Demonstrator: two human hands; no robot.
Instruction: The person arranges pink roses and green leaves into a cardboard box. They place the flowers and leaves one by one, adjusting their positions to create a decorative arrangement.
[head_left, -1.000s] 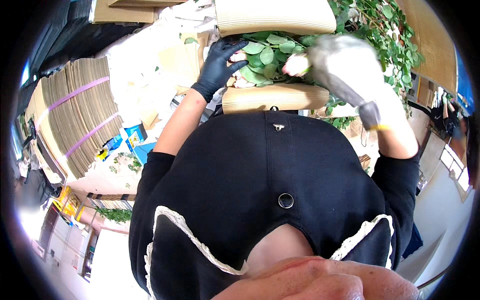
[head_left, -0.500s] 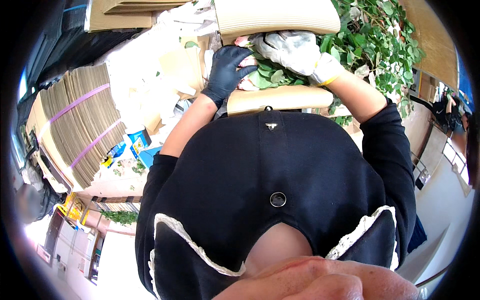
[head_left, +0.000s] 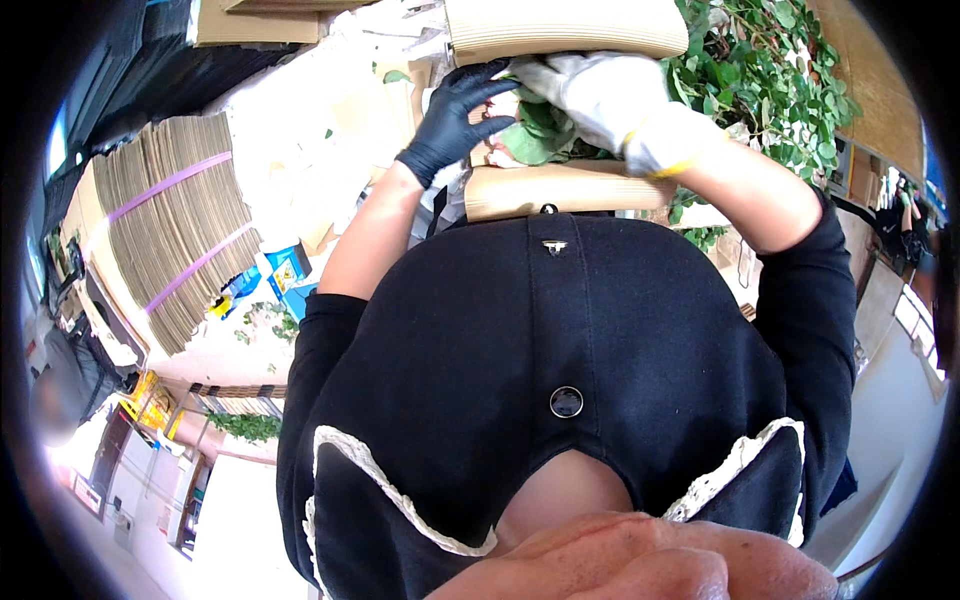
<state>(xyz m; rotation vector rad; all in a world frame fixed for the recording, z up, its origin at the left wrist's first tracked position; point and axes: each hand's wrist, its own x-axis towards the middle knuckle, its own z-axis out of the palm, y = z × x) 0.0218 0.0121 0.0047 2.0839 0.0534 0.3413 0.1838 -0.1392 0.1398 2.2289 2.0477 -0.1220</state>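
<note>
My left hand [head_left: 458, 118], in a black glove, is at the flower-head end of a bunch of pink roses [head_left: 500, 145]. Its thumb and fingers are spread apart, curving around the heads. My right hand [head_left: 600, 100], in a whitish glove with a yellow-edged cuff, lies over the green leaves [head_left: 543, 132] of the bunch; motion blurs its fingers, so its grip is unclear. The bunch rests between two curved flaps of ribbed tan cardboard, a far flap [head_left: 570, 28] and a near flap [head_left: 570, 190] close to my body.
A heap of leafy stems [head_left: 775, 90] lies to the right, beside a brown board [head_left: 880, 70]. On the left stands a stack of cardboard sheets [head_left: 180, 225] bound with purple straps. A blue package [head_left: 288, 268] and paper scraps lie near it.
My right hand has shifted slightly away from my body over the bunch, and its fingers now blur. My left hand has opened wider and its fingertips reach farther forward.
</note>
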